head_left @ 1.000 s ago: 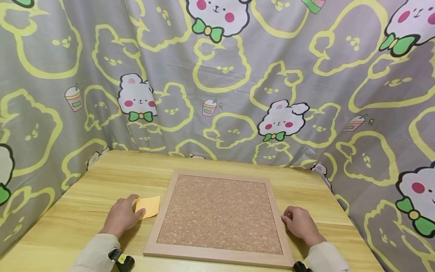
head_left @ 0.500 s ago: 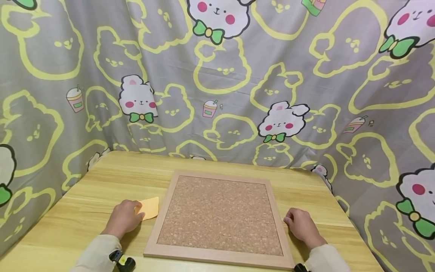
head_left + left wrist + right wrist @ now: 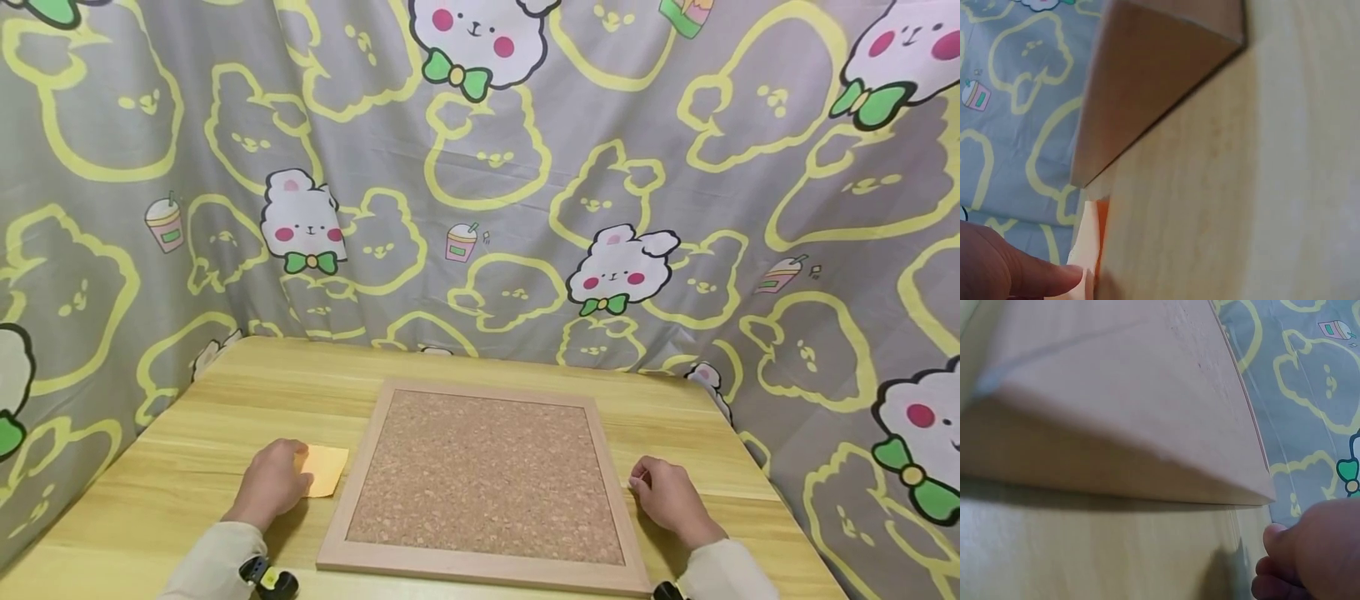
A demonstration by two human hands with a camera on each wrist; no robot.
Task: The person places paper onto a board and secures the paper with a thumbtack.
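Note:
My left hand (image 3: pixel 272 479) holds the orange sticky note (image 3: pixel 325 471) by its left side, left of the framed cork board (image 3: pixel 487 475). In the left wrist view the thumb (image 3: pixel 1047 278) presses on the pale face of the sticky note (image 3: pixel 1087 240), and a deeper orange layer shows behind it. To the right of the board, close to its frame, is my right hand (image 3: pixel 670 497). Its fingers are curled in with the thumb against them, in the right wrist view too (image 3: pixel 1310 550). Whether something tiny sits between those fingertips is too small to tell.
The cork board's wooden frame (image 3: pixel 480 567) lies flat on the wood-grain table (image 3: pixel 172 500) between the hands. A grey curtain (image 3: pixel 510 208) with cartoon animals hangs behind the table and along both sides. Black wrist devices (image 3: pixel 268 579) are strapped over the sleeves.
The sticky note has shifted slightly toward me, with the left hand still on it. The right hand has moved slightly away from the board's frame.

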